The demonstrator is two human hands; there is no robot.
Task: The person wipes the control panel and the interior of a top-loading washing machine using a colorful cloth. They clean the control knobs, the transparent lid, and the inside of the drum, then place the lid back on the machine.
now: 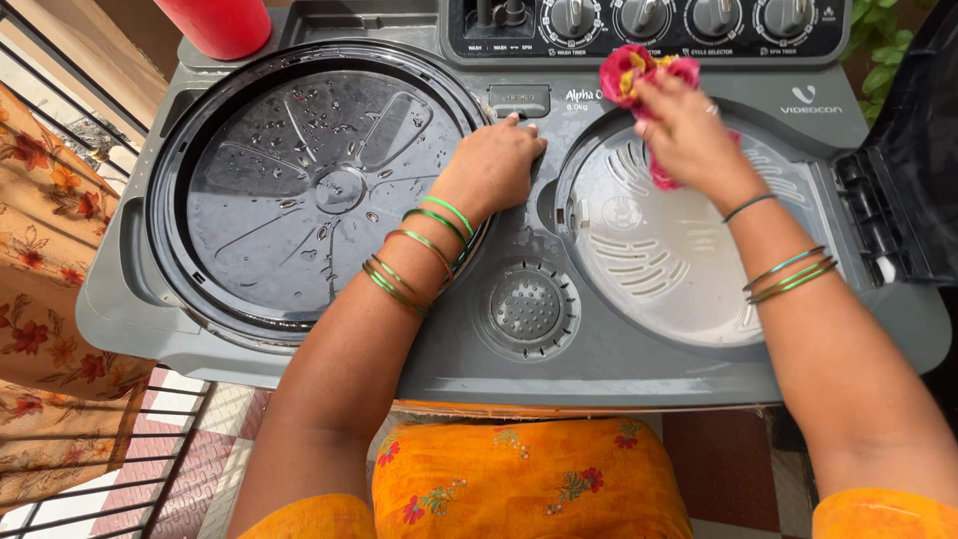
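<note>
Your right hand [689,135] clenches the pink cloth [639,72], bunched at twelve o'clock of the spin-tub lid [679,269].
Soft, light, probably damp: grip the bunched middle. Your left hand [494,165] rests flat and empty on the washer top [599,369].

Crumpled pink-red cloth with yellow patches [639,75]: bunched into a wad, pressed on the grey plastic top of the twin-tub washing machine [599,369], at the rear rim of the right tub opening, just below the dial panel. A tail of it hangs down into the white slotted inner lid [669,260]. Machine top is wet-looking, left tub uncovered, droplets on its dark ribbed base.
</note>
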